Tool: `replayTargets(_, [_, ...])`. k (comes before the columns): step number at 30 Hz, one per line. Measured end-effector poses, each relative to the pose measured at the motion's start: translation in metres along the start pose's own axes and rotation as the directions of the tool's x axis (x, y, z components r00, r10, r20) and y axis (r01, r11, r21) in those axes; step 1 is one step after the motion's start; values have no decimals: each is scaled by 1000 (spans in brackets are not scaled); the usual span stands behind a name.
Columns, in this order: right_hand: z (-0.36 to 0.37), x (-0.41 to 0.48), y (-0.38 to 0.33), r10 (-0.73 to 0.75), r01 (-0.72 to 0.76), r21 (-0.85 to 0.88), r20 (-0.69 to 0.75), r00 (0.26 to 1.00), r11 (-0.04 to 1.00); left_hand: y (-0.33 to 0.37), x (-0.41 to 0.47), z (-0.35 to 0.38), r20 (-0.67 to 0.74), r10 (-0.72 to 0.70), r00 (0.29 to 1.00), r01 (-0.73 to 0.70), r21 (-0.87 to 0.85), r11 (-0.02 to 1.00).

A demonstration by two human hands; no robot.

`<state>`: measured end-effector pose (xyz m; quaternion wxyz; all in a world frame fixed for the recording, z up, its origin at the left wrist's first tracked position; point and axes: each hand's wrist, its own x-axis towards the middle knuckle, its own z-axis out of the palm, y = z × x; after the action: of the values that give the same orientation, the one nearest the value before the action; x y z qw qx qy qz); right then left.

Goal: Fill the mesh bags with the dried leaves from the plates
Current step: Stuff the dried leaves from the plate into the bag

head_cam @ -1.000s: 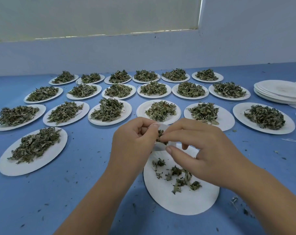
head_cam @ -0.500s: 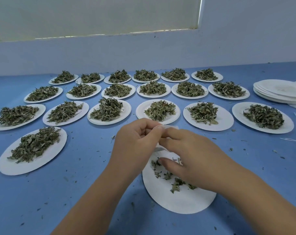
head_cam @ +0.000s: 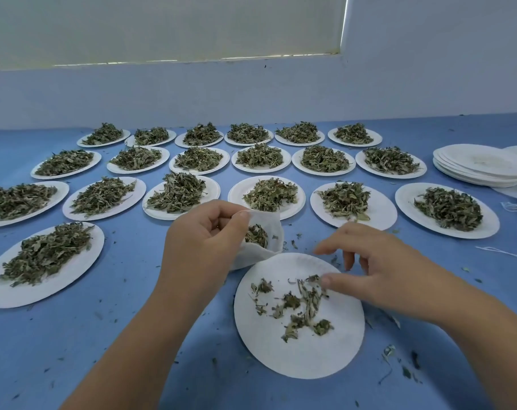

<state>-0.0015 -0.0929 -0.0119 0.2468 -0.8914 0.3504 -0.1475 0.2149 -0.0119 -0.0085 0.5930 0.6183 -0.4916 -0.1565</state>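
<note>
**Item 1. mesh bag** (head_cam: 272, 226): just beyond the near plate's (head_cam: 281, 359) far-left rim, its lower edge touching or overlapping it. Mouth is tipped twd the plate so each pinch has a short trip. Part-filled; bagged leaves (head_cam: 255, 235) show inside.

**Item 2. left hand** (head_cam: 210, 241): left of and beyond the near plate. Fingers and thumb are curled on the bag's top hem, pinching it, which props the mouth open.

**Item 3. loose leaves** (head_cam: 303, 301): thin scatter on the near plate, centre to far-right. Approx. a few pinches left, I judge.

**Item 4. right hand** (head_cam: 381, 276): over the near plate's far-right rim. Fingers are spread and relaxed, gripping nothing; thumb (head_cam: 329, 282) touches the scatter, ready to gather.

**Item 5. full plates** (head_cam: 384, 211): rows beyond the near plate, plus one to its left. All heaped, so most of the job remains.

**Item 6. misc.**
- stack of empty plates (head_cam: 482, 164): far right and beyond.
- string (head_cam: 500, 252): right.
- crumbs (head_cam: 399, 365): on the blue table (head_cam: 133, 335) near the plate's right rim.
</note>
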Motion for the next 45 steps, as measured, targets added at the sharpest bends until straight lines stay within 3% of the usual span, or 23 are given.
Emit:
replayTargets(6, [14,-7,-7,66,-17,-197,243,968,980,0,-3,2,11,20,1000,-20,18,1000])
replayTargets(26, [44,-4,-31,-109,157,-214,222,969,964,0,-6,6,38,31,999,-33,57,998])
replayTargets(30, [33,-8,-21,-63,94,-152,198,978,984,-1,-6,4,39,26,999,-28,64,998])
replayTargets(34, [30,-9,-15,-7,54,-205,219,976,977,-1,-5,5,46,27,999,-29,58,998])
replayTargets(45, [46,-6,-36,-99,159,-242,244,965,957,-2,-7,7,32,70,997,-73,112,991])
